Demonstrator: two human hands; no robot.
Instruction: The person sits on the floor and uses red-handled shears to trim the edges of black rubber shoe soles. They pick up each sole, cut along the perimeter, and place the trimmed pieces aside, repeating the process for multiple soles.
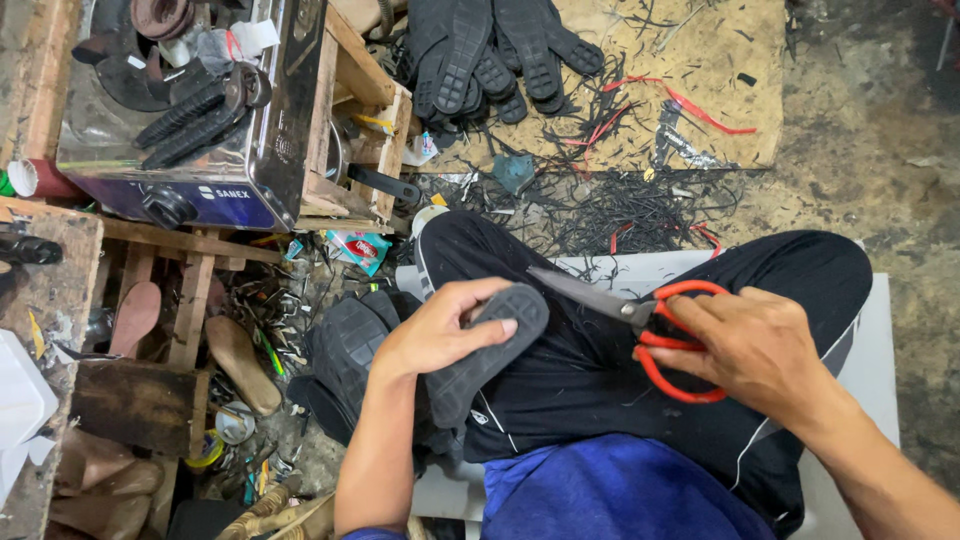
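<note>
- Here, the left hand held a dark rubber shoe sole at the middle of the frame, fingers wrapped over its upper end and the tread facing up, so its edge was turned toward the blades.
- The right hand was clenched through the red loops of a pair of scissors, the grey blades pointing left and nearly touching the sole's tip (the blades looked closed or almost so).
- Both hands rested over the person's lap in black trousers, which steadied the work.
- More black soles lay stacked at the top centre on a board, just above a litter of thin rubber trimmings.
- A metal oven-like box sat at the upper left.
</note>
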